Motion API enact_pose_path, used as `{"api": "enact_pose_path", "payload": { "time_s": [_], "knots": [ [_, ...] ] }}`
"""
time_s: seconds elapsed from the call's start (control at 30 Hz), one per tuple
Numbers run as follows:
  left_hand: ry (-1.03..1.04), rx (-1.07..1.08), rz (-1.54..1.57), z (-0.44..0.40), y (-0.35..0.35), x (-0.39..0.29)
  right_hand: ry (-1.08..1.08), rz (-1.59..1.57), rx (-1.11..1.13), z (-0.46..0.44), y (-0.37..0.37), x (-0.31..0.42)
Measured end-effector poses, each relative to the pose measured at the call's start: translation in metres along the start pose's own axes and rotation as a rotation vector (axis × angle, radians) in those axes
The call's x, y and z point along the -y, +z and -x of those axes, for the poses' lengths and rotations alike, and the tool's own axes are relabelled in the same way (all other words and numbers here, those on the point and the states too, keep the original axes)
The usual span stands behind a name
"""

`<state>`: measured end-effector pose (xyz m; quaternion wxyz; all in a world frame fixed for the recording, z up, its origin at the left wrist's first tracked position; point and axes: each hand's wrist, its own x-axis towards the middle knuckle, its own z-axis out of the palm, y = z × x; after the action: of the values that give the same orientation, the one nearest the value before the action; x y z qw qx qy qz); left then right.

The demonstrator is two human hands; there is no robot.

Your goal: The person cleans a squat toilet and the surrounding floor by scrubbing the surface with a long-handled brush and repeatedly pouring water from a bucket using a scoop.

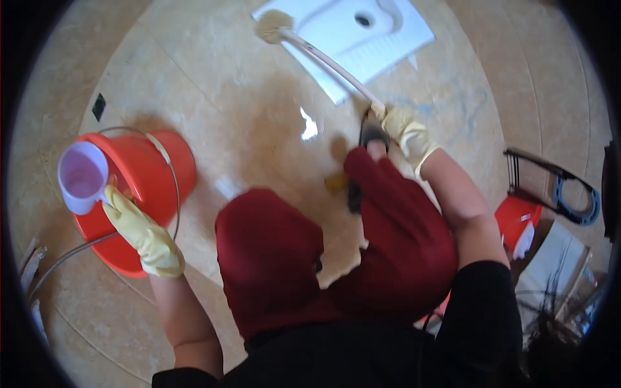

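Observation:
My left hand (143, 236), in a pale yellow rubber glove, grips the handle of a light purple plastic water scoop (83, 176). The scoop is over the mouth of a large red bucket (178, 161), at its left rim. My right hand (409, 137), gloved the same way, is closed round the end of a long pale-handled brush (333, 66). At the far end, its round tan head (274, 27) lies by the left corner of a white squat toilet (317, 55). What is inside the bucket is mostly hidden by the scoop and my left hand.
Beige tile floor (226, 84) surrounds the toilet, with a bright wet-looking patch (309, 124). My foot in a dark sandal (373, 132) is close to my right hand. At right are a smaller red container (517, 223), a black frame (537, 161) and a pale flat board (553, 258).

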<state>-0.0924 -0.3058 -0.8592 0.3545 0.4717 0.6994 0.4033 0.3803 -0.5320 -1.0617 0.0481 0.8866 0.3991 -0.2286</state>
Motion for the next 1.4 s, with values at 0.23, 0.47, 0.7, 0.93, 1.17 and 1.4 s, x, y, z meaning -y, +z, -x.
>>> {"api": "enact_pose_path", "payload": {
  "time_s": [0.23, 0.47, 0.7, 0.93, 1.17, 1.4],
  "knots": [
    [0.059, 0.093, -0.024, 0.007, -0.006, -0.001, 0.248, -0.268, 0.386, 0.088, -0.115, 0.034],
    [0.013, 0.12, 0.01, 0.015, -0.011, -0.007, 0.32, -0.311, 0.357, 0.138, -0.168, 0.008],
    [0.093, 0.031, 0.058, 0.006, -0.004, 0.003, 0.399, -0.187, 0.216, 0.191, -0.098, -0.135],
    [0.215, -0.03, -0.181, 0.002, 0.003, 0.013, 0.06, -0.105, 0.12, 0.113, -0.015, -0.103],
    [0.226, -0.061, -0.291, -0.012, -0.001, 0.029, 0.134, -0.277, 0.162, 0.103, 0.01, -0.087],
    [0.179, -0.016, -0.289, -0.028, -0.013, 0.039, 0.609, -0.322, 0.001, 0.066, -0.009, -0.231]
  ]
}}
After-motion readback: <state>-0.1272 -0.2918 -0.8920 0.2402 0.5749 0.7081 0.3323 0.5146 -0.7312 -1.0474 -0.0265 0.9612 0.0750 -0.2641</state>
